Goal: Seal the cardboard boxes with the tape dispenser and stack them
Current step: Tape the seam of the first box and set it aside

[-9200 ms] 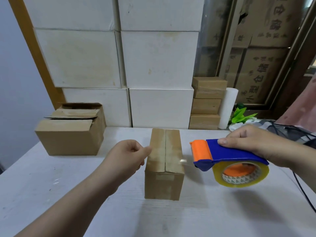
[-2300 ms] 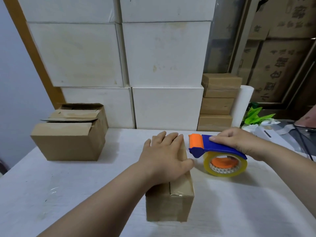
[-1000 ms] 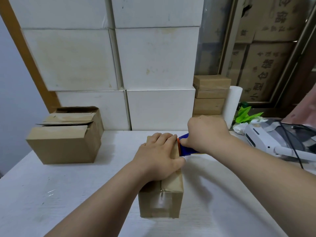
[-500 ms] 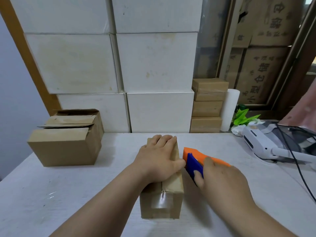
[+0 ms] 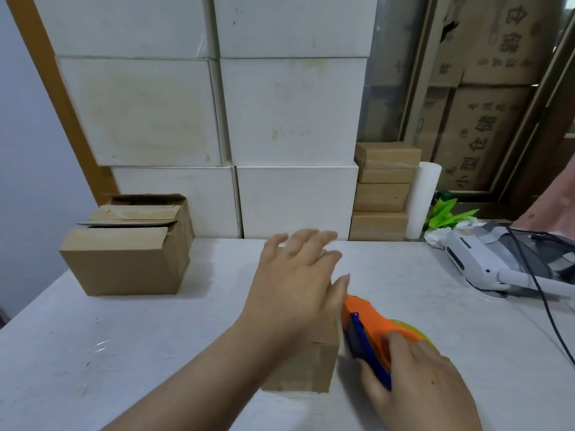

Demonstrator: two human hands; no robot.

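Observation:
A small cardboard box (image 5: pixel 306 365) stands on the white table (image 5: pixel 130 343) in front of me. My left hand (image 5: pixel 295 287) hovers over its top with fingers spread, mostly hiding it; whether it touches the box I cannot tell. My right hand (image 5: pixel 417 377) grips the orange and blue tape dispenser (image 5: pixel 370 331), pressed against the box's right side near the front corner. A stack of three small brown boxes (image 5: pixel 384 191) stands at the back against the white cartons.
A larger cardboard box (image 5: pixel 130 253) with loose flaps sits at the left. White cartons (image 5: pixel 289 113) form a wall at the back. A white roll (image 5: pixel 424 197), green leaves (image 5: pixel 448 213), and a white device with a black cable (image 5: pixel 485 262) lie at the right.
My right hand has drawn the dispenser nearer to me along the box's right side. My left hand has lifted from flat on the box top and spread its fingers.

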